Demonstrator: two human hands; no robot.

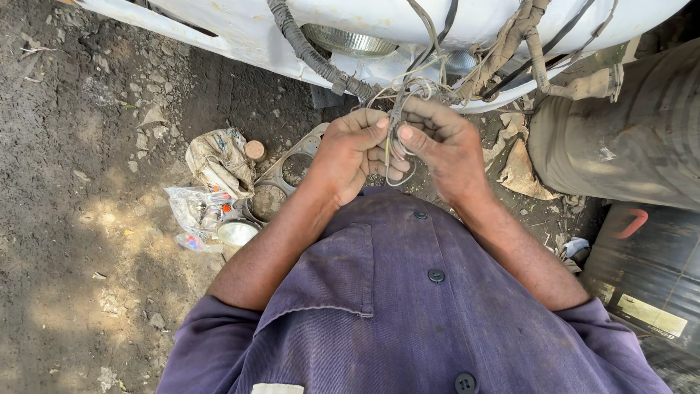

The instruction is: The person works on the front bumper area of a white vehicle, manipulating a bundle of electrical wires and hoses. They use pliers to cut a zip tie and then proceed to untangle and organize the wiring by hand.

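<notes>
While both hands grip it, the left hand (350,152) and right hand (441,146) clench a thin wire bundle (396,117) just below the white vehicle body (248,33).

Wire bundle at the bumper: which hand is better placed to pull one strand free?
Probably the right hand: its fingers already pinch the thin wires, while the left hand steadies them.

sunlit dirt ground (87,182), scattered stones

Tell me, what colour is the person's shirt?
The shirt is dusty purple-blue with dark buttons, seen in the head view.
</notes>
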